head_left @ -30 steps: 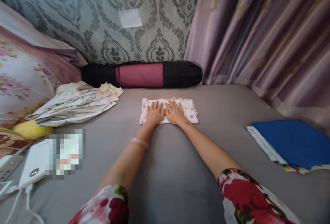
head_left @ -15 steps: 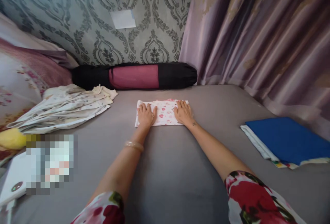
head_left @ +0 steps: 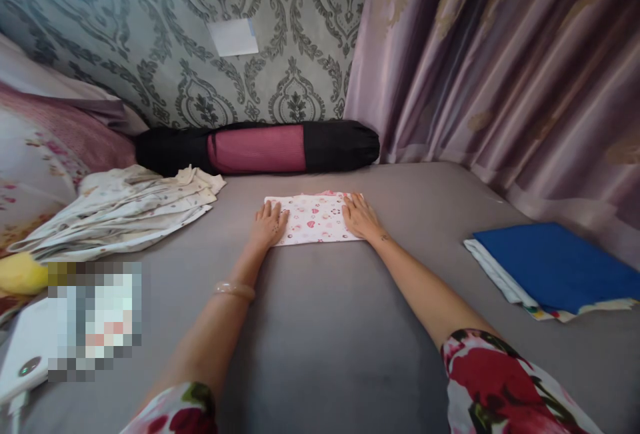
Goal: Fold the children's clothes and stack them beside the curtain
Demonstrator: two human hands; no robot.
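A folded white cloth (head_left: 315, 221) with a pink and red heart print lies flat on the grey sheet (head_left: 320, 327). A little pink fabric shows along its far edge. My left hand (head_left: 269, 223) rests palm down over the cloth's left end, fingers spread and pointing away from me. On the right end lies my right hand (head_left: 361, 217), also flat with its fingers stretched out. Neither hand grips the fabric. The cloth's two ends are partly hidden under the hands.
A crumpled pale patterned garment (head_left: 135, 211) lies to the left, near a white device (head_left: 33, 347) with a cable. On the right is a folded blue cloth (head_left: 555, 264). A black and pink long bag (head_left: 257, 147) lies along the wall, beside the purple curtain (head_left: 450, 61).
My left hand has slid left, toward the cloth's left edge, uncovering more of the print. My right hand has shifted slightly to the right. Both remain flat.
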